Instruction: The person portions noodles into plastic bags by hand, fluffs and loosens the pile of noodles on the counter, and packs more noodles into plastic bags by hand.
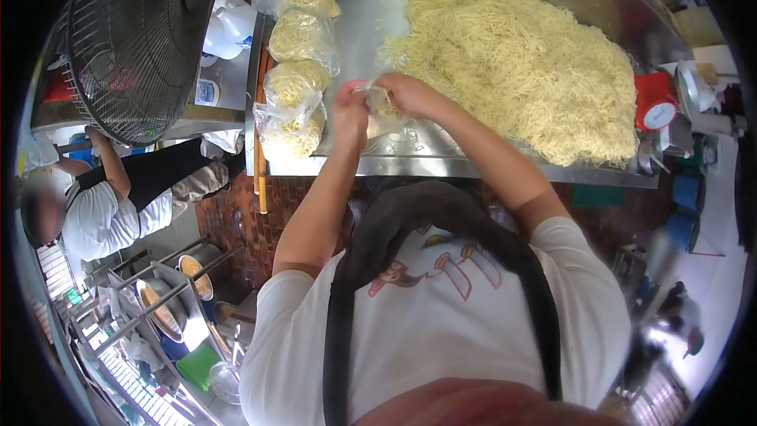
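Both of my hands meet over the near edge of the metal table (359,167), fingers closed on a clear plastic bag (380,104). My left hand (351,110) pinches its left side, and my right hand (398,93) grips the top right. Part of the bag is hidden by my fingers, and some noodles show inside it. A large heap of pale yellow noodles (512,63) lies to the right and beyond my hands. Left of them, several bags filled with noodles (301,35) stand in a column along the table's left side.
A large black fan (134,39) is at the upper left. Below it stands a person (110,209) in a dark apron. A red scale (654,102) sits past the table's right end. Pots (162,308) are on a rack at the lower left.
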Demonstrator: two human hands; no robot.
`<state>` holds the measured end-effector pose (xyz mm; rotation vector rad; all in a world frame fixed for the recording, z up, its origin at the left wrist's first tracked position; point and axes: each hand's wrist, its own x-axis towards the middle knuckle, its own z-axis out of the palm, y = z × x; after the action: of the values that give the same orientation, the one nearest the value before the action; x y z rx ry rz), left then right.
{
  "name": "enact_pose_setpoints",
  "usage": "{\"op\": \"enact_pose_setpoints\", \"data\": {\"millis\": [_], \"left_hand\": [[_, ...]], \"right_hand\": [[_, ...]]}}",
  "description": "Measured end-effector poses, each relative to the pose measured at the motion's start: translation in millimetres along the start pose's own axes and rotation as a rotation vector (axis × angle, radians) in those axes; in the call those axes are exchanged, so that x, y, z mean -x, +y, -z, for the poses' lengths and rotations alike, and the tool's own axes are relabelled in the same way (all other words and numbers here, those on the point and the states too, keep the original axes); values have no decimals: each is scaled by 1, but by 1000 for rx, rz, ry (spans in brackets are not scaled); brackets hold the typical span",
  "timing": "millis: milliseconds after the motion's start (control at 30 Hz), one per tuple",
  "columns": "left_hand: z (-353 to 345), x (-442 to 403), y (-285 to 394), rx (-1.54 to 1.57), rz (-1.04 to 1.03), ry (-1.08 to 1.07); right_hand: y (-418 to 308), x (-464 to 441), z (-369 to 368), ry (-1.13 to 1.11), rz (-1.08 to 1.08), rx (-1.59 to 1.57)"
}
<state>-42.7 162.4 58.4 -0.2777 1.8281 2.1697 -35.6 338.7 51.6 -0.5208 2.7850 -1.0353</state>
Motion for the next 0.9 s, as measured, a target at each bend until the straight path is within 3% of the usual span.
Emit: {"op": "enact_pose_setpoints", "data": {"millis": [133, 233, 333, 400, 433, 467, 533, 600, 700, 767, 867, 900], "left_hand": [[25, -8, -15, -108, -28, 77], [41, -7, -14, -201, -19, 85], [45, -9, -15, -198, -95, -41], [36, 3, 4, -367, -87, -98], [29, 10, 22, -414, -45, -134], [25, 10, 28, -456, 55, -129], [23, 5, 32, -240, 153, -243], [3, 30, 82, -545, -43, -344], [-3, 23, 34, -759, -613, -280], [-10, 24, 11, -916, -735, -344], [-14, 16, -50, -1196, -573, -494], [-15, 13, -64, -1245, -651, -471]], "right_hand": [[19, 20, -1, 127, -6, 78], [-2, 45, 39, -28, -338, 160], [29, 64, -28, 190, -233, 461], [29, 56, -41, 108, -232, 384], [38, 48, -51, 32, -241, 561], [41, 38, -54, -104, -345, 458], [50, 30, -59, 55, -119, 456], [43, 36, -49, 37, -69, 354], [55, 33, -42, -154, -298, 35], [62, 37, -40, -174, -250, -15], [73, 37, -30, -285, -160, -18], [59, 35, -12, -458, -199, 50]]}}
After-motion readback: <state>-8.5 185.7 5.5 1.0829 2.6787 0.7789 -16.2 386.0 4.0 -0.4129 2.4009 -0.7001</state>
